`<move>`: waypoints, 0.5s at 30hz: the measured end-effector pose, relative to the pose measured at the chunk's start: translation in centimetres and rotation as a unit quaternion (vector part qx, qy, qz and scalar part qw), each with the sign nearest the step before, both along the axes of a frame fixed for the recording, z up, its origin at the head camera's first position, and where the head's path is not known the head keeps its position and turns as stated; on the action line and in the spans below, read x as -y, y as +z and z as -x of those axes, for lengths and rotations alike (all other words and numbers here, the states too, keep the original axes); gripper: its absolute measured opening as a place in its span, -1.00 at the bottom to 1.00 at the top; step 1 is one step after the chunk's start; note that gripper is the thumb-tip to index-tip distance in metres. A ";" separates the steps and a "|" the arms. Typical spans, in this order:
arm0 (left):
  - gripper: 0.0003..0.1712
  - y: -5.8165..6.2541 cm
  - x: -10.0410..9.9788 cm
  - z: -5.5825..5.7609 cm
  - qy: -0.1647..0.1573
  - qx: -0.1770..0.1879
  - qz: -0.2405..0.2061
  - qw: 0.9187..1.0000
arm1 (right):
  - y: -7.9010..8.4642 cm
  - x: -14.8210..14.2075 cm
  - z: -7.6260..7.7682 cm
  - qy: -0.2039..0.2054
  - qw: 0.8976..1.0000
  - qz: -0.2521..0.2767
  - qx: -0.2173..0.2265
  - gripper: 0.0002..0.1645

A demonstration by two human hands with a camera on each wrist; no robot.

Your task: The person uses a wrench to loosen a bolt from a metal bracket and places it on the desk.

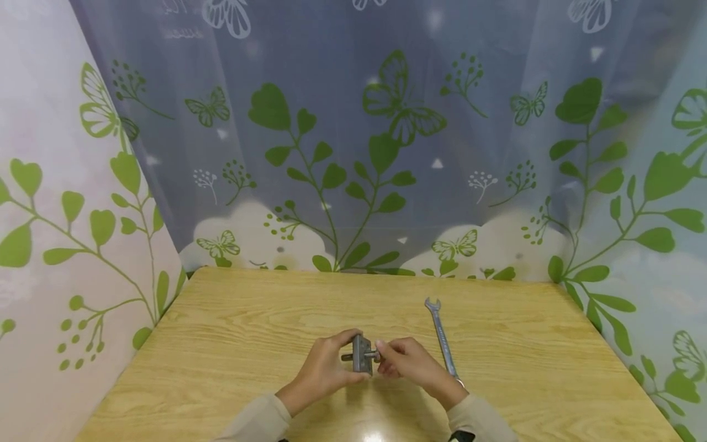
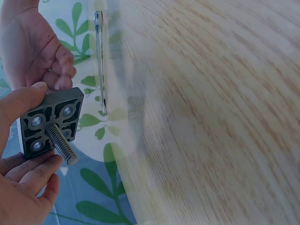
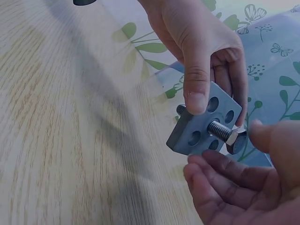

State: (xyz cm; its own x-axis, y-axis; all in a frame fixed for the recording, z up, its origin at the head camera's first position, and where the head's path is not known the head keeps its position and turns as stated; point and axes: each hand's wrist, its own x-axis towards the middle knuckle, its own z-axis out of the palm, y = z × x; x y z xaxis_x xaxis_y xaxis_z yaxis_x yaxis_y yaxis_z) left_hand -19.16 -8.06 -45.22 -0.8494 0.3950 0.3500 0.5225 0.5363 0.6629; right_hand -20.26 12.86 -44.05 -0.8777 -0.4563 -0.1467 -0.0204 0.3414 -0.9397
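My left hand (image 1: 326, 368) grips a square grey metal plate (image 3: 199, 131) by its opposite edges, thumb on one side and fingers on the other. Several round holes show in the plate's face. A hex bolt (image 3: 220, 130) runs through its middle. On the far side, the bolt's threaded end (image 2: 62, 144) sticks well out of the plate's ribbed back. At the hex head (image 3: 236, 140) is my right hand (image 1: 411, 363), its thumb against the head and its fingers curled beside it. Plate and bolt are held up above the table, the plate standing on edge.
A steel wrench (image 1: 442, 337) lies on the wood-grain table (image 1: 248, 319) right of the hands, its open jaw pointing away and its near end partly behind the right wrist. Curtains (image 1: 342, 184) with leaf and butterfly prints enclose the table's back and sides.
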 end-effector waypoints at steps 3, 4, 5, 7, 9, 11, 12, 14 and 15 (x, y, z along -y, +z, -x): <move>-0.20 0.0 0.0 0.0 0.000 -0.003 -0.001 1.000 | 0.0 0.2 0.0 -0.020 1.000 0.002 0.014 -0.29; -0.20 0.0 0.0 0.0 0.000 -0.003 0.000 1.000 | 0.0 0.3 0.0 -0.023 1.000 0.001 0.015 -0.29; -0.20 0.0 -0.1 0.0 0.001 -0.002 0.001 1.000 | 0.0 0.3 0.0 -0.024 1.000 -0.001 0.014 -0.31; -0.20 0.0 -0.1 -0.1 0.002 0.000 0.004 1.000 | 0.1 0.3 0.0 -0.023 1.000 -0.003 0.008 -0.37; -0.20 0.0 -0.1 -0.2 0.005 0.001 0.009 1.000 | 0.2 0.3 0.0 -0.019 1.000 -0.009 -0.007 -0.47; -0.20 0.0 -0.1 -0.2 0.008 0.000 0.014 1.000 | 0.2 0.2 0.0 -0.016 0.999 -0.014 -0.028 -0.60; -0.19 0.0 -0.1 -0.2 0.008 -0.001 0.015 1.000 | 0.2 0.1 0.0 -0.014 0.999 -0.015 -0.041 -0.67; -0.20 -0.1 -0.1 -0.2 0.007 -0.004 0.018 1.000 | 0.2 0.1 0.1 -0.011 0.998 -0.014 -0.063 -0.79; -0.20 -0.1 -0.1 -0.2 0.007 -0.006 0.019 1.000 | 0.2 0.0 0.1 -0.010 0.997 -0.013 -0.073 -0.81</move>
State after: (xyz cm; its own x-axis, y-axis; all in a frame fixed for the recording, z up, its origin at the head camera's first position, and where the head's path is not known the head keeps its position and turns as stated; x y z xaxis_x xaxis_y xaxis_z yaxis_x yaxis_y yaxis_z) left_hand -18.95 -8.00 -45.37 -0.8509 0.3963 0.3447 0.5222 0.5678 0.6363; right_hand -20.40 12.82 -43.87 -0.8997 -0.4356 -0.0283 -0.1491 0.3675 -0.9180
